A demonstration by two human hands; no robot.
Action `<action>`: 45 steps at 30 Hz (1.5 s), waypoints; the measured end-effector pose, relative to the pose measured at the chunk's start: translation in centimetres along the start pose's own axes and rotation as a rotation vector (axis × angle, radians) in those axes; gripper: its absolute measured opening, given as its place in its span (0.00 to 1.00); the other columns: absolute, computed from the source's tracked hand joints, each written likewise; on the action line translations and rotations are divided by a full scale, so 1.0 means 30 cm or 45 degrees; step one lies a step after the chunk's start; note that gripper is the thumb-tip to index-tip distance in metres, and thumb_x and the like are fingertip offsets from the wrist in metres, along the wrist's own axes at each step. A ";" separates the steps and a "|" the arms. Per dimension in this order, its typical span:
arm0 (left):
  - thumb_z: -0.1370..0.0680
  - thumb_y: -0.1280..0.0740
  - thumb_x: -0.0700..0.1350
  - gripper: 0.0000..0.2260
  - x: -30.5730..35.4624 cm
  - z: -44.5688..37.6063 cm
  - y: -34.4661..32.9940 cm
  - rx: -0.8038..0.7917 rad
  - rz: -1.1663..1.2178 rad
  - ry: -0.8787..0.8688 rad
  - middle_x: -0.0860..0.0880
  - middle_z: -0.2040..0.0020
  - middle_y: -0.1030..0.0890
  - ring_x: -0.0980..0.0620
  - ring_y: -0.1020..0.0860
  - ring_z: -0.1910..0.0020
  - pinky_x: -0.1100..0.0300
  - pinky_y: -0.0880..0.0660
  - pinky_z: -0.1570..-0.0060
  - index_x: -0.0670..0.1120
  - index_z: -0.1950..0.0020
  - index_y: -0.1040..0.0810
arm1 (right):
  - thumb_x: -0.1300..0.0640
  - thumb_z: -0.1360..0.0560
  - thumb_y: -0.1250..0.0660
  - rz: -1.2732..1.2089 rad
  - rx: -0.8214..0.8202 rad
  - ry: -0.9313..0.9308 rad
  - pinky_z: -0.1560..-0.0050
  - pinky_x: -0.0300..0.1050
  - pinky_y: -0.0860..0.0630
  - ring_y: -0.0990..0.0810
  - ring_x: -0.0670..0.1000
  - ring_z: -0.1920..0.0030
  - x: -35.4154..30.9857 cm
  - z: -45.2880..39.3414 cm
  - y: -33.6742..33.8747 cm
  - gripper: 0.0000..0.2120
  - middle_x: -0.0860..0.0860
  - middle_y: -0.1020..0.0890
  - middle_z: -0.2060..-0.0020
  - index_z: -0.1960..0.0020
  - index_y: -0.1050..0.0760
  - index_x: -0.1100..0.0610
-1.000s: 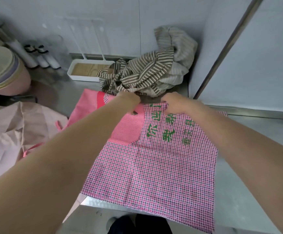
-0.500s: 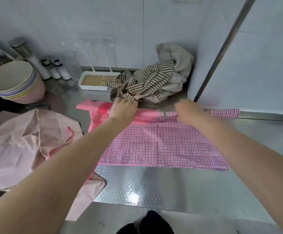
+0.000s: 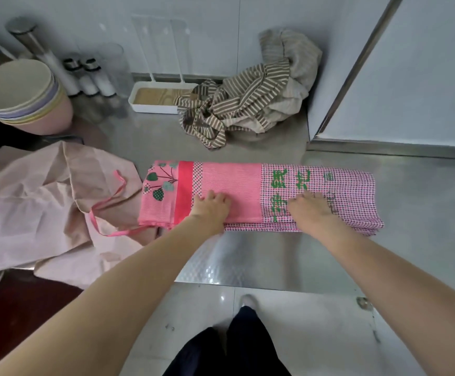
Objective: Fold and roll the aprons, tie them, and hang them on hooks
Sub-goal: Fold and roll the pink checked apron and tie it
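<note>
Pink apron: the checked pink apron point(image 3: 259, 196) lies folded into a long flat band across the middle of your steel counter point(image 3: 248, 261), its long side running from 9 to 3 o'clock.
Pattern: a strawberry print sits at the 9 o'clock end, a plain pink panel in the middle, and green lettering on the check at the 3 o'clock end.
Left hand: your left hand point(image 3: 211, 210) lies palm down on the plain pink panel near the band's 6 o'clock edge, fingers straight and spread, pressing the cloth and gripping nothing.
Right hand: your right hand point(image 3: 310, 211) lies palm down on the green lettering, fingers likewise extended and flat on the fabric.
Apron versus fingers: the cloth is under both palms; your fingertips point toward 12 o'clock, and the far half of the band lies beyond them uncovered.
Tie: a pink strap point(image 3: 107, 210) trails from the band's 9 o'clock end over the pale cloth.
Pale apron: a crumpled pale pink apron point(image 3: 31, 207) lies at 9 o'clock, touching the folded band and hanging over the counter edge.
Striped apron: a brown striped apron point(image 3: 242, 101) sits heaped at 12 o'clock against the wall, apart from the band.
Back left: a stack of bowls point(image 3: 23, 96) stands at 10 o'clock, and a white tray point(image 3: 155, 100) just beside the striped heap.
</note>
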State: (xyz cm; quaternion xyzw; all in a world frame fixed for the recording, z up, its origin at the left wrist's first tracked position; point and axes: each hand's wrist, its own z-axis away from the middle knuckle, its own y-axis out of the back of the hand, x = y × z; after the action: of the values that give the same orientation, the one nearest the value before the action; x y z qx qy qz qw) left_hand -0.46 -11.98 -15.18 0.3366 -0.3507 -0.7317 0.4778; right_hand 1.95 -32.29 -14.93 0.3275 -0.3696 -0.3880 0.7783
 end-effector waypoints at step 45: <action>0.20 0.40 0.41 0.32 -0.202 -0.053 -0.016 -0.034 0.395 0.263 0.42 0.23 0.56 0.33 0.51 0.26 0.41 0.38 0.31 0.44 0.23 0.57 | 0.47 0.21 0.46 -0.325 0.093 0.473 0.26 0.60 0.56 0.58 0.54 0.24 -0.281 -0.230 0.197 0.33 0.50 0.58 0.23 0.23 0.60 0.53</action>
State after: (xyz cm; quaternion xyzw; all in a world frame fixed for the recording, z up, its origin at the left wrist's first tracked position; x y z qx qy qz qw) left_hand 2.55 -6.47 -15.45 0.3456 -0.3377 -0.6154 0.6228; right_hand 6.24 -20.74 -16.47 0.4653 -0.1894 -0.4026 0.7652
